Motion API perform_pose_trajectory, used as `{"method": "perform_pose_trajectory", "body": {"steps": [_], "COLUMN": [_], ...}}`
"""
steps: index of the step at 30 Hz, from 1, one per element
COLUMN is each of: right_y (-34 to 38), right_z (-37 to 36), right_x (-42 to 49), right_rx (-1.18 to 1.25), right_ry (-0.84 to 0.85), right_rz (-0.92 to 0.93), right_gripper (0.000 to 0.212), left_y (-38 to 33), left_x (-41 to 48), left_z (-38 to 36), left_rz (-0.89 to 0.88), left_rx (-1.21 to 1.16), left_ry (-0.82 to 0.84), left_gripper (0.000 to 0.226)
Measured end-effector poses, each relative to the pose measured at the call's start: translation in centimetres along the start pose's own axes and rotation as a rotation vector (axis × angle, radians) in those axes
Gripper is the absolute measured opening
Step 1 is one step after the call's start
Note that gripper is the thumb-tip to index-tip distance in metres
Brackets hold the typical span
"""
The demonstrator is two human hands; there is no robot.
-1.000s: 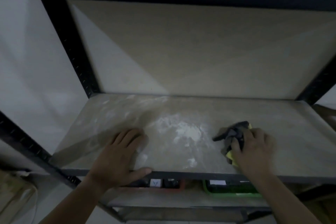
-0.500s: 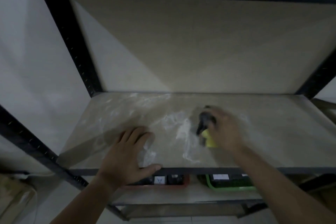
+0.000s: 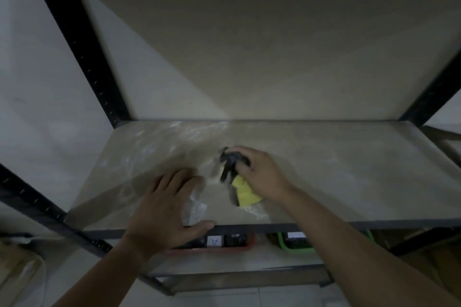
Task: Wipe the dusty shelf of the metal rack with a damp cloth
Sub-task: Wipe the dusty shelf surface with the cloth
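Below the hands, a red bin and a green bin sit on the lower level. Left hand: fingers straight and spread, palm flat on the shelf at its front edge, thumb along the rim. Right hand, just beyond and to its right: fingers curled round the yellow-and-dark cloth, which lies on the board. Beyond the left hand, pale dust smears reach the black rear upright.

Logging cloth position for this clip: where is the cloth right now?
In the head view, the cloth is gripped by the right hand near the middle of the shelf, just right of the left hand.
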State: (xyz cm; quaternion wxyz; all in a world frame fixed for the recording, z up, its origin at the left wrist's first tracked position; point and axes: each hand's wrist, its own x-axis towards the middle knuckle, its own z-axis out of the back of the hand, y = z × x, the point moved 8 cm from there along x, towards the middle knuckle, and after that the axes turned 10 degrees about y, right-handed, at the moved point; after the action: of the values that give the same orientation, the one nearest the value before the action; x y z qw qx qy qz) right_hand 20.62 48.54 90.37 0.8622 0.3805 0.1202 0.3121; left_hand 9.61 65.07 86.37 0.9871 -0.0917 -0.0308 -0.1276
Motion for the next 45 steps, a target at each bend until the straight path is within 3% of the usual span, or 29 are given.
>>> {"method": "perform_pose_trajectory", "body": {"steps": [3,6,8,10,16,20,23,27,29,32,34,36,41,45], "right_y": [-3.2,-10.1,-14.3,-15.7,-9.5,-3.4,-2.6,-4.7,-5.6,-6.1,-5.2,-3.5,0.8,0.4], "right_z": [7.2,14.9,17.0,15.7,4.9,-1.6,-0.5,5.0,4.8,1.6,0.5,-0.7,-5.6,-3.1], "right_x": [-2.3,-6.9,-9.4,-10.1,-5.3,-1.1,-0.2,-4.3,-6.9,-9.6,-9.5,-8.1,-1.5,1.9], "right_rx": [0.033,-0.236,-0.306,-0.31,-0.494,-0.386,-0.215,-0.214,-0.332,-0.422,-0.478,-0.499,-0.359,-0.172], "right_ry": [-0.236,-0.464,-0.419,-0.328,-0.266,-0.167,-0.132,-0.291,-0.226,-0.045,-0.045,-0.094,-0.165,-0.181], "right_rz": [-0.001,-0.292,-0.527,-0.623,-0.423,-0.309,-0.217,-0.289,-0.363,-0.422,-0.393,-0.369,-0.201,-0.09], "right_gripper": [0.03,0.027,0.032,0.035,0.045,0.046,0.043,0.037,0.035,0.059,0.067,0.06,0.054,0.039], "left_y": [0.1,0.1,0.0,-0.2,-0.2,-0.2,-0.2,-0.2,-0.1,-0.1,0.0,0.0,-0.2,-0.1], "left_x": [-0.1,-0.1,0.0,0.0,0.0,0.0,-0.1,-0.1,-0.2,-0.2,-0.2,-0.1,0.0,0.0], "left_z": [0.0,0.1,0.2,0.3,0.5,0.5,0.5,0.6,0.6,0.7,0.7,0.7,0.7,0.8], "left_rz": [0.009,0.014,0.006,-0.006,0.001,0.013,0.017,0.011,0.01,0.015,0.017,0.019,0.019,0.028], "left_rx": [-0.001,-0.012,-0.024,-0.027,-0.036,-0.017,-0.02,-0.031,-0.041,-0.056,-0.058,-0.053,-0.049,-0.075], "left_ry": [0.003,0.008,-0.002,-0.01,-0.008,0.011,0.008,-0.011,-0.017,-0.014,-0.009,-0.003,-0.023,-0.019], "left_gripper": [0.092,0.092,0.092,0.09,0.088,0.09,0.091,0.091,0.09,0.091,0.091,0.091,0.09,0.092]}}
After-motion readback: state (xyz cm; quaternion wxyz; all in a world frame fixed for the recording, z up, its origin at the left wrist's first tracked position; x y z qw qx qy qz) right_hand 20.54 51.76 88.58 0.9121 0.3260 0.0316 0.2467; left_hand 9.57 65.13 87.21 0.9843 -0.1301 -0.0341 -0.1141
